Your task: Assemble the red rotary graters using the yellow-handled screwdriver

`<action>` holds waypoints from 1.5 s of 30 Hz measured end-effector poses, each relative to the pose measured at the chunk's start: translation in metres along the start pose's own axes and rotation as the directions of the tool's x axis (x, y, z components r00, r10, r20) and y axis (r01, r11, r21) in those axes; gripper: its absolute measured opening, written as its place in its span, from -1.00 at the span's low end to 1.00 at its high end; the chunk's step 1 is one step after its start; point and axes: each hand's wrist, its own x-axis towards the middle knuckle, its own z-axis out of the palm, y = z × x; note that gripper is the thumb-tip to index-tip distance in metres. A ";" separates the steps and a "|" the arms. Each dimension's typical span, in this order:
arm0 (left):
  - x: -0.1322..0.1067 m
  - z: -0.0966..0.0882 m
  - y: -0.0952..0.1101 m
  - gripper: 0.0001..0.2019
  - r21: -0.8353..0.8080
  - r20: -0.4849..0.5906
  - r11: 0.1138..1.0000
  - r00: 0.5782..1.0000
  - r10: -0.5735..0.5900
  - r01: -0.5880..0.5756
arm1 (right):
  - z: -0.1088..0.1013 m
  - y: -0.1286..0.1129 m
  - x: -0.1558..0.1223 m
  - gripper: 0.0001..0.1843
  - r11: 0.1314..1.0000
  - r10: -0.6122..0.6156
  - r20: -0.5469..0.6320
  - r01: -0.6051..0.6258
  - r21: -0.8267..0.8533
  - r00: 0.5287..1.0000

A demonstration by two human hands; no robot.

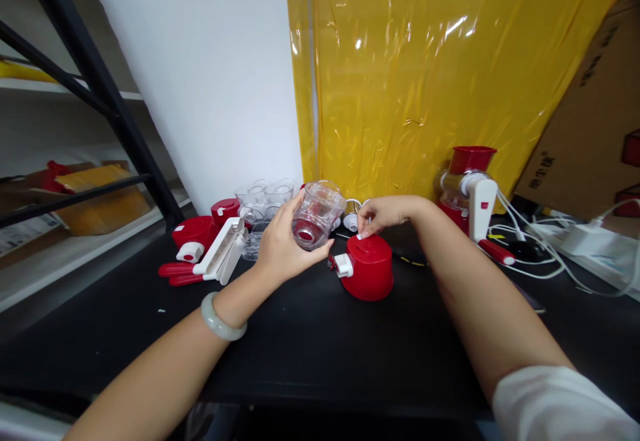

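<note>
My left hand [283, 244] is closed round a clear plastic cup-shaped part [316, 214], held tilted above the black table [320, 341]. My right hand [383, 214] pinches something small and white against the top of a red dome-shaped base [367, 268] that stands on the table. A white latch sticks out of the base's left side. The two hands are close together, the clear part just left of the red base.
To the left lie more red bases [200, 231], white handle parts [223, 254] and several clear cups [263, 194]. An assembled red and white device [470, 188] stands at the right with white cables [550, 254]. Yellow plastic sheet, cardboard boxes and a metal shelf surround the table.
</note>
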 end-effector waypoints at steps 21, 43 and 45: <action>-0.001 0.001 -0.003 -0.02 0.005 -0.012 1.000 1.000 0.021 -0.021 | -0.005 0.007 -0.002 -0.45 1.000 -0.005 -0.004 0.005 -0.020 1.000; -0.002 0.000 0.000 -0.04 0.066 0.006 0.998 1.000 0.012 -0.013 | 0.000 -0.013 -0.003 -0.81 0.958 -0.180 -0.551 0.271 0.089 0.815; -0.003 0.000 0.000 -0.04 0.063 0.005 0.998 1.000 0.019 -0.019 | 0.000 -0.020 -0.006 -0.80 0.955 -0.190 -0.662 0.292 0.046 0.725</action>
